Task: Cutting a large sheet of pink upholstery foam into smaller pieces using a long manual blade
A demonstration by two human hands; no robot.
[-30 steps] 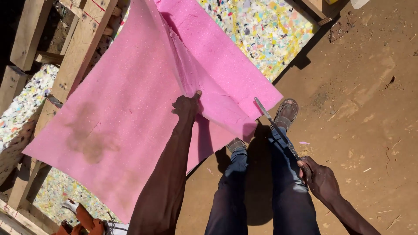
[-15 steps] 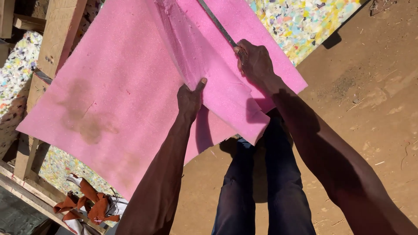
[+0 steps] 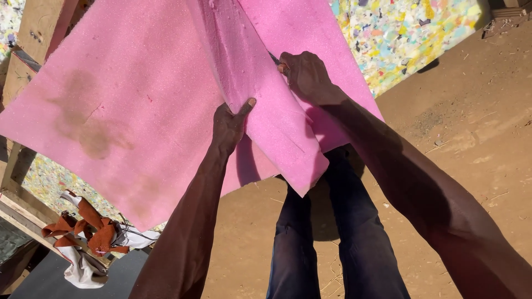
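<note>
You are cutting through a large pink sheet of soft foam (image 3: 127, 94), and judging by how it lies, the cut is well under way: a long slit already runs up from the near edge, and a narrower pink strip (image 3: 271, 111) is hanging partly free between your arms while its upper end is still joined to the sheet. The far part of the cut remains to be made.

Your left hand (image 3: 228, 124) is pinching the foam at the edge of the slit, thumb on top and fingers curled underneath, clamped on the sheet. Your right hand (image 3: 302, 72) is closed into a fist around a thin dark blade (image 3: 274, 57), of which only a short piece is showing against the foam; what kind of handle it has, you cannot tell.

The foam is looking porous and finely pitted, bending easily, with a brownish stain (image 3: 83, 119) on its left half. It is lying over a mottled multicoloured slab of rebonded foam (image 3: 399, 33), set on rough wooden framing (image 3: 33, 27). Below left, rust-brown and white cloth scraps (image 3: 88, 238) are lying bunched. The ground is dry reddish dirt (image 3: 476, 127).
</note>
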